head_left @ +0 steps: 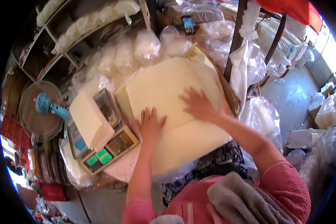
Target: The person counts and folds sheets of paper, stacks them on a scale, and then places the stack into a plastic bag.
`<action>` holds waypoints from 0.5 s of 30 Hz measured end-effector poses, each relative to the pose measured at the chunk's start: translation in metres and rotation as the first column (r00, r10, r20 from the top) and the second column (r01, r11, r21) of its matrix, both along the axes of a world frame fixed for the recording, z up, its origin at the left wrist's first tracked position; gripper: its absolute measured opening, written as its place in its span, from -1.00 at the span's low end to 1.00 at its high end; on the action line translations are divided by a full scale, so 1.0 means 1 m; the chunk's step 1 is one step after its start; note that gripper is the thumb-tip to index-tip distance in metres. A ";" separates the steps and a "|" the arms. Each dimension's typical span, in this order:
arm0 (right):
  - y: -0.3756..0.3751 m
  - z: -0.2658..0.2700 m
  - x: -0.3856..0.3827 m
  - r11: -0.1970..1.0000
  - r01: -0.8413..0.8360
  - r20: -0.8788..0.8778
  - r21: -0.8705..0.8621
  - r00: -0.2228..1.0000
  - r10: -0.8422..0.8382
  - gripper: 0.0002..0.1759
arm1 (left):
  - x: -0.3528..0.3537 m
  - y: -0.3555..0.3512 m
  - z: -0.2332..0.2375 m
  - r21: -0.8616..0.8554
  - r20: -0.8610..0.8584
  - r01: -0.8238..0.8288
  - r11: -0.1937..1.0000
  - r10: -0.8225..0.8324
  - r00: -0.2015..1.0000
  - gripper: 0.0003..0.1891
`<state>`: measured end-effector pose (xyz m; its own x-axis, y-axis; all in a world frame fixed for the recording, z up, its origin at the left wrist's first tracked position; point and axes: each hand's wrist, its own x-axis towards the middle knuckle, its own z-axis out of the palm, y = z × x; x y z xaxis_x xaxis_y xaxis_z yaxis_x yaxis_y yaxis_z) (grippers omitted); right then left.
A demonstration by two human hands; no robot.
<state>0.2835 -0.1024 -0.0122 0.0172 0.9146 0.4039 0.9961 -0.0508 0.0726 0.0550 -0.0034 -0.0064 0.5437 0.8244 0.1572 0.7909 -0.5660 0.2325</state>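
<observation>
Large cream-coloured sheets (pixel 168 84) cover the table in front of me, with a crease or edge running across them between my hands. My left hand (pixel 152 125) lies on the near left part of the sheets, fingers stretched out. Farther over to the right, my right hand (pixel 199 104) rests over the sheets with its fingers spread, slightly smeared by motion. Left of my left hand stands a weighing scale (pixel 110 147) with green lit displays. On its pan sits a thick stack of smaller cream sheets (pixel 87 119).
A round fan (pixel 41 108) stands at the left. Filled clear plastic bags (pixel 147 46) line the back of the table, near a phone (pixel 188 25) with its screen lit. Shelving (pixel 56 39) rises behind. At right are a dark post (pixel 236 41) and plastic-wrapped bundles (pixel 328 110) on the floor.
</observation>
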 end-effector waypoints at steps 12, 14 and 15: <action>0.189 0.080 0.154 0.954 0.295 -0.645 0.049 0.739 -0.195 -0.38 | 0.004 0.002 -0.009 0.092 0.078 -0.005 0.996 -0.002 0.997 -0.36; 0.242 0.069 0.209 0.937 0.348 -0.583 0.012 0.764 -0.277 -0.34 | 0.005 0.003 -0.009 0.086 0.086 -0.008 0.996 0.001 0.996 -0.35; 0.263 0.063 0.235 0.925 0.379 -0.575 -0.010 0.755 -0.316 -0.32 | 0.005 0.003 -0.005 0.055 0.083 -0.002 0.998 -0.003 0.997 -0.35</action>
<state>0.5184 0.1609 0.0506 0.5758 0.7561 0.3111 0.7716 -0.3766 -0.5127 0.0605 -0.0001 -0.0118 0.5276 0.8130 0.2465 0.7699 -0.5802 0.2657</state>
